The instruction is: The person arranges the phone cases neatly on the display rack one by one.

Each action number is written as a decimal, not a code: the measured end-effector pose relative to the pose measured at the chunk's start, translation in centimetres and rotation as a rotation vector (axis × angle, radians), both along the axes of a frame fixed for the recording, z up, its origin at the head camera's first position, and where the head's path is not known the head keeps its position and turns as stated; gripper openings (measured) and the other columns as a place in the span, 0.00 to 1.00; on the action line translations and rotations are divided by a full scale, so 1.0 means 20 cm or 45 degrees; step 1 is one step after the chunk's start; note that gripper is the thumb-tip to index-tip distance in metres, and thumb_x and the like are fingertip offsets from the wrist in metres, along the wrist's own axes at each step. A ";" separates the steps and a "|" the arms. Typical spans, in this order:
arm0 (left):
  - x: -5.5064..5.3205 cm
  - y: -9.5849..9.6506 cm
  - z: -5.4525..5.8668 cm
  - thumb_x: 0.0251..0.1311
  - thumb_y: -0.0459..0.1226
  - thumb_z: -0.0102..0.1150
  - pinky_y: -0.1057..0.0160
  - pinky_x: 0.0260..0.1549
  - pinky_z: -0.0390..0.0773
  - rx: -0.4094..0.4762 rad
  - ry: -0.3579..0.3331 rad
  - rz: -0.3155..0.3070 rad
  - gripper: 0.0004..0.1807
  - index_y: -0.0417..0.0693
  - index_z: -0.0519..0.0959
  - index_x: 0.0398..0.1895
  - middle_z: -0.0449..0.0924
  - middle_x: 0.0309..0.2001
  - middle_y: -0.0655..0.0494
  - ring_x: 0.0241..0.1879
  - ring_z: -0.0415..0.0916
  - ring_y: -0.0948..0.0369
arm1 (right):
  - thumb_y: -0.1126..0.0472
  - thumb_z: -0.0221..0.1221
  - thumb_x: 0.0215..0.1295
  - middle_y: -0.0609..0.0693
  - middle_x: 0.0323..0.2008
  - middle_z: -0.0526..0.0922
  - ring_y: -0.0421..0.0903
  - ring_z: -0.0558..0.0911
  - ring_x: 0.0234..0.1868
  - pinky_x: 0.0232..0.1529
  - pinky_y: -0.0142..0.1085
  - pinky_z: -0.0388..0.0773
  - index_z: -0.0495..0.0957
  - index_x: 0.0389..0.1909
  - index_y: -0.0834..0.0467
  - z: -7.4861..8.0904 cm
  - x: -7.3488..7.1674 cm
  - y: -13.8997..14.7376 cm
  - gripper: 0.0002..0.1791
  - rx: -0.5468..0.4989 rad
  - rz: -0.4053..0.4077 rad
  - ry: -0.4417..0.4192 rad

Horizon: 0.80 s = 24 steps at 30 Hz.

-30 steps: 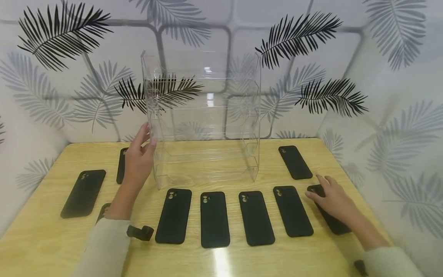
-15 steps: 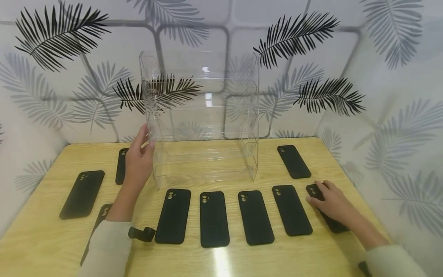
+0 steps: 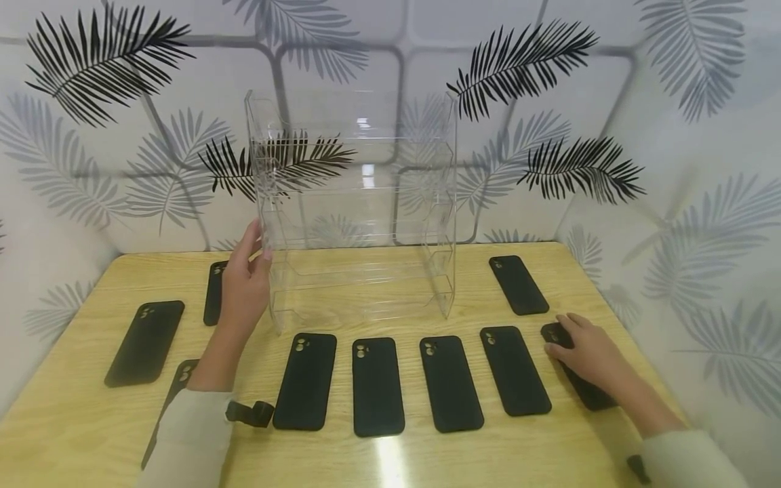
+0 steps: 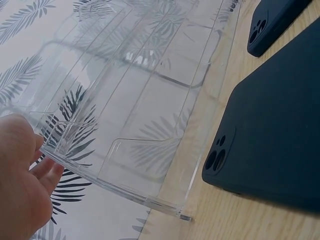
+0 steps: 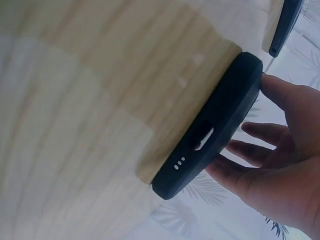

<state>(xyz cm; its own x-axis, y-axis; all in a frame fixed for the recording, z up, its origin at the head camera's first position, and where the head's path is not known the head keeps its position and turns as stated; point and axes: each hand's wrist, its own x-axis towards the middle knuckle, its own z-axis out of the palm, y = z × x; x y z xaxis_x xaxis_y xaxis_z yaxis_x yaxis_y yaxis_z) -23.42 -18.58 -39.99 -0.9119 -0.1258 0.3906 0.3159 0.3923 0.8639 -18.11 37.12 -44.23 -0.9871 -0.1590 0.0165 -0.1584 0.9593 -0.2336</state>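
A left hand (image 3: 244,285) grips a clear rack (image 3: 360,272) as the right hand (image 3: 592,352) spans a black phone case (image 5: 227,110).

Thumb and fingers pinch the rack's left side edge; the right hand, half open, holds the phone case by opposite long edges, at the rack's front right. Four more cases (image 3: 378,386) line up before the rack on a wooden table (image 3: 329,461), with three others (image 3: 144,342) at its left.
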 end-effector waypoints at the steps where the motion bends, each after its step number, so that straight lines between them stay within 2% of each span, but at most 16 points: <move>1: 0.00 0.00 0.00 0.78 0.37 0.45 0.45 0.69 0.69 0.001 0.000 0.001 0.32 0.59 0.52 0.82 0.58 0.78 0.56 0.74 0.61 0.52 | 0.53 0.66 0.64 0.82 0.63 0.65 0.83 0.68 0.59 0.59 0.70 0.69 0.66 0.65 0.79 0.00 0.00 0.00 0.40 0.002 0.003 0.006; 5: 0.00 0.00 0.00 0.78 0.36 0.45 0.45 0.69 0.68 0.006 0.003 0.007 0.32 0.57 0.52 0.82 0.59 0.77 0.54 0.73 0.61 0.51 | 0.54 0.67 0.63 0.82 0.64 0.65 0.83 0.69 0.58 0.58 0.70 0.70 0.68 0.65 0.77 0.02 -0.01 -0.03 0.39 0.015 0.023 0.059; 12: 0.01 0.00 0.00 0.78 0.39 0.45 0.46 0.69 0.68 0.008 0.007 -0.007 0.32 0.65 0.52 0.81 0.58 0.77 0.58 0.73 0.61 0.53 | 0.54 0.65 0.66 0.79 0.66 0.66 0.80 0.69 0.59 0.61 0.69 0.68 0.68 0.65 0.76 0.06 -0.01 -0.10 0.36 0.016 0.034 0.143; 20: 0.00 0.00 -0.01 0.78 0.37 0.44 0.46 0.70 0.67 -0.001 -0.003 0.004 0.32 0.62 0.51 0.82 0.58 0.78 0.58 0.73 0.61 0.51 | 0.54 0.64 0.68 0.80 0.68 0.61 0.80 0.65 0.63 0.63 0.71 0.64 0.64 0.68 0.76 0.18 -0.06 -0.21 0.39 -0.072 0.022 0.247; 24: 0.00 0.00 -0.01 0.78 0.37 0.44 0.45 0.70 0.67 -0.002 0.003 0.006 0.32 0.59 0.52 0.82 0.58 0.78 0.57 0.73 0.61 0.51 | 0.51 0.63 0.69 0.77 0.69 0.62 0.78 0.64 0.64 0.64 0.70 0.63 0.62 0.71 0.74 0.25 -0.08 -0.27 0.40 -0.099 0.030 0.296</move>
